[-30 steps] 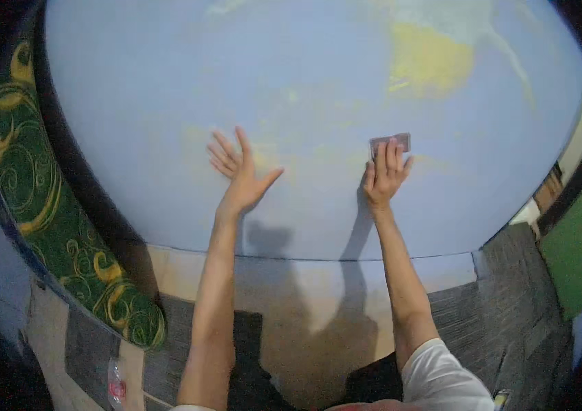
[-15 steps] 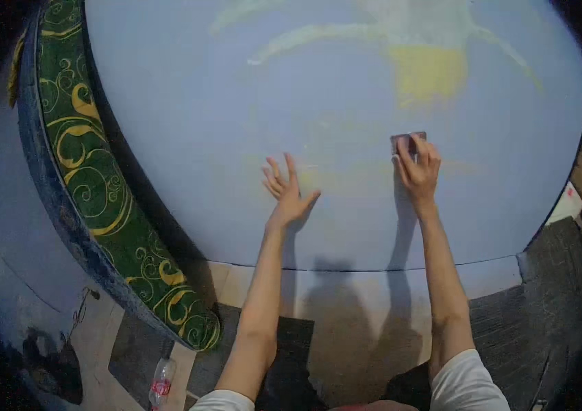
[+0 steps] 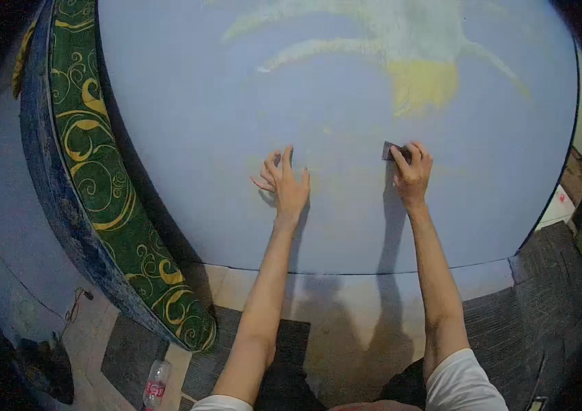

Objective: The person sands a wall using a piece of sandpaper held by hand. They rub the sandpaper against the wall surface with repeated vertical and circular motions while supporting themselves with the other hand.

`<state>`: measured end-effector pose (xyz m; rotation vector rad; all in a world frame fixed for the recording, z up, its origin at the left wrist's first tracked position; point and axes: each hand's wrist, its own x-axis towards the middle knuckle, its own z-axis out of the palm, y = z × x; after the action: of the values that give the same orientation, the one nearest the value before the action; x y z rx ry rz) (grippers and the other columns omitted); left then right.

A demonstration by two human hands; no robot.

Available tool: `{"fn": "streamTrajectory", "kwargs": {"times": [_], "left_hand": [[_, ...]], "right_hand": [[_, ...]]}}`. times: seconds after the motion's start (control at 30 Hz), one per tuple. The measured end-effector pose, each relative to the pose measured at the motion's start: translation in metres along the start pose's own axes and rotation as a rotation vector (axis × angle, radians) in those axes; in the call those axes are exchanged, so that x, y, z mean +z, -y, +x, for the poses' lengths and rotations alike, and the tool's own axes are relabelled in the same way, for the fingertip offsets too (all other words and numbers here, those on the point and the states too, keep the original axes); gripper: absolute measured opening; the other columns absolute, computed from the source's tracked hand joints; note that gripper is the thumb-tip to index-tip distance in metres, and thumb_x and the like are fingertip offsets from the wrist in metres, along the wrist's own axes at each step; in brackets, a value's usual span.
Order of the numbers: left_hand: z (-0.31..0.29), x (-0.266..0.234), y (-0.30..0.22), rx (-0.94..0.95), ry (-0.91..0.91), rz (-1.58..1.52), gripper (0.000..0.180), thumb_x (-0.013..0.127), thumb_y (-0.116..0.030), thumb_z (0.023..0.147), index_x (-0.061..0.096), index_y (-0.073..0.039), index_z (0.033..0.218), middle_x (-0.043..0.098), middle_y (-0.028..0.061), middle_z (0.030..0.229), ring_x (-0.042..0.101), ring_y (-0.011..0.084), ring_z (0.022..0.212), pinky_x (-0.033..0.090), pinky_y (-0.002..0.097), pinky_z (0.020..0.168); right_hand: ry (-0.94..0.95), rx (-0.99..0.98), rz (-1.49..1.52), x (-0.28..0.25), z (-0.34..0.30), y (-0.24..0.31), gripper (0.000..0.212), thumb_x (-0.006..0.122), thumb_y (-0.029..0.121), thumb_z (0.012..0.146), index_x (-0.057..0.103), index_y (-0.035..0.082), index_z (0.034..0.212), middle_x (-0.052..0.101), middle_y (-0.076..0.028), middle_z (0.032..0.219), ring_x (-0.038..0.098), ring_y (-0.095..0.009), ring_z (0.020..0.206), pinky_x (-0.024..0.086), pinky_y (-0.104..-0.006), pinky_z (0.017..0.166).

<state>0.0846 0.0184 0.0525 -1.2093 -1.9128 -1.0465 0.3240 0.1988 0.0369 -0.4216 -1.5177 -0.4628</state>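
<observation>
My right hand (image 3: 413, 171) grips a small dark rectangular block (image 3: 388, 151) against a large pale blue painted surface (image 3: 236, 205). The block's left end shows past my fingertips; my fingers cover the rest. To the left, my left hand (image 3: 289, 188) has its fingers spread and nothing in it. It is at or just off the same surface; whether the fingertips touch, I cannot tell. Faint yellow smears mark the blue between the hands. Above them is a painted pale green shape (image 3: 421, 31) with curved arms and a yellow patch (image 3: 424, 85) at its lower end.
A raised dark green band (image 3: 109, 185) with gold scrolls curves down the left side. Dark grey mats (image 3: 544, 274) lie on the floor to the right and left. A clear plastic bottle (image 3: 156, 383) with a red label is at the lower left, and a thin cable (image 3: 75, 308) lies beyond it.
My right hand has moved slightly left and down with the block, which is now turned and more covered. My left hand has shifted a little right, its fingers more bent. The view has shifted slightly.
</observation>
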Motion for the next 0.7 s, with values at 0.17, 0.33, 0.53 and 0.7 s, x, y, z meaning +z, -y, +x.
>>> {"fn": "streamTrajectory", "kwargs": {"times": [0.17,0.33,0.53,0.7], "left_hand": [[0.012,-0.006,-0.044,0.228,-0.018,-0.268,0.064,0.074,-0.021,0.093,0.049,-0.02,0.152,0.034,0.0153,0.153,0.025,0.0401,0.146,0.013,0.0647,0.122],[0.016,-0.02,-0.091,0.405,0.047,-0.539,0.065,0.073,-0.003,0.086,0.053,-0.015,0.147,0.053,0.0113,0.143,0.046,0.0339,0.134,0.048,0.0469,0.104],[0.02,-0.016,-0.093,0.371,-0.169,-0.562,0.028,0.07,0.006,0.077,0.07,-0.005,0.102,0.068,0.0086,0.103,0.064,0.0321,0.105,0.051,0.0446,0.091],[0.021,-0.015,-0.081,0.294,-0.126,-0.592,0.03,0.07,0.004,0.082,0.076,-0.007,0.109,0.072,0.0061,0.105,0.066,0.029,0.105,0.054,0.0417,0.09]], "right_hand": [[-0.037,-0.081,0.164,-0.008,0.026,0.019,0.021,0.077,0.002,0.075,0.073,0.008,0.095,0.069,-0.008,0.106,0.066,-0.03,0.099,0.051,-0.0435,0.084],[0.134,-0.213,0.317,-0.03,0.067,0.063,0.026,0.073,0.002,0.079,0.071,0.01,0.103,0.07,-0.005,0.104,0.068,-0.025,0.095,0.048,-0.0414,0.089],[0.13,-0.31,0.382,-0.038,0.085,0.089,0.037,0.072,0.001,0.078,0.071,0.007,0.115,0.073,-0.006,0.109,0.069,-0.024,0.095,0.051,-0.0404,0.085],[0.232,-0.231,0.409,-0.032,0.076,0.071,0.041,0.068,-0.008,0.081,0.073,0.004,0.12,0.074,-0.009,0.123,0.07,-0.03,0.115,0.059,-0.0414,0.092]]}}
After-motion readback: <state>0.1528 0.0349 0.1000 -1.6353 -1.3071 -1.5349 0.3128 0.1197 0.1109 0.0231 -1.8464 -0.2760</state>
